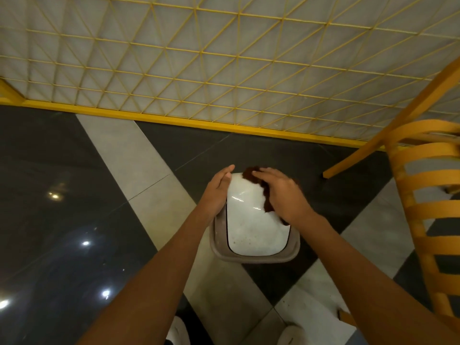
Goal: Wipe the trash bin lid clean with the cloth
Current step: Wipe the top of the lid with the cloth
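Observation:
A small trash bin stands on the floor below me, with a glossy white swing lid [251,225] set in a grey-brown rim [254,258]. My left hand [216,190] grips the lid's left far edge, fingers curled over it. My right hand [281,192] lies flat on a dark brown cloth [258,185] and presses it onto the lid's far right part. The cloth shows past my fingertips and below my palm; the rest of it is hidden under the hand. The near part of the lid looks speckled.
A yellow wooden chair [428,220] stands close on the right, one leg [373,148] slanting toward the bin. A yellow wire-mesh panel [224,70] with a yellow base rail runs behind the bin. The floor has dark and light tiles. My shoes [179,332] are at the bottom edge.

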{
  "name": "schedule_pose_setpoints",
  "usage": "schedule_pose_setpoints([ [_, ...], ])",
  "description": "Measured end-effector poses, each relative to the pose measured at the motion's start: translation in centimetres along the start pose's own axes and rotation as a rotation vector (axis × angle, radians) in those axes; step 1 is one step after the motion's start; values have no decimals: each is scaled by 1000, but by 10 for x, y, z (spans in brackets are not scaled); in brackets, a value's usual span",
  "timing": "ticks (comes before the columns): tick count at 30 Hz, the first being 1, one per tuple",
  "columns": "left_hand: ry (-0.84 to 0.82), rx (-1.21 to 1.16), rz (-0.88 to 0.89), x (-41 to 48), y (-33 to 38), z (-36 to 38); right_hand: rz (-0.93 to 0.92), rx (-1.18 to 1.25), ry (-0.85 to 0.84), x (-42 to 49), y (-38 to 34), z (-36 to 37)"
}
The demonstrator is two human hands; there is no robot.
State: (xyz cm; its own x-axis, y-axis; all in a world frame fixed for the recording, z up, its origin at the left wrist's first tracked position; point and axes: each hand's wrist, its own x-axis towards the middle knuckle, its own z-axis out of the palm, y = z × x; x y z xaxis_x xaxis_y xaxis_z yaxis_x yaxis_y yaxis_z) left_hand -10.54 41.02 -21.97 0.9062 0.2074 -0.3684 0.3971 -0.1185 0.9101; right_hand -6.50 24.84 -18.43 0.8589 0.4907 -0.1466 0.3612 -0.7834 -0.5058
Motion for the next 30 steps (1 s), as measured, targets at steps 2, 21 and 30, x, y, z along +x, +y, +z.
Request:
schedule_pose_setpoints([
  [2,-7,8,-3,1,-2,0,168,71,82,1,8,-5],
  [21,8,26,25,1,0,1,206,-105,14,-5,-36,13],
  [30,4,36,25,0,0,0,282,-150,-37,11,-31,9],
])
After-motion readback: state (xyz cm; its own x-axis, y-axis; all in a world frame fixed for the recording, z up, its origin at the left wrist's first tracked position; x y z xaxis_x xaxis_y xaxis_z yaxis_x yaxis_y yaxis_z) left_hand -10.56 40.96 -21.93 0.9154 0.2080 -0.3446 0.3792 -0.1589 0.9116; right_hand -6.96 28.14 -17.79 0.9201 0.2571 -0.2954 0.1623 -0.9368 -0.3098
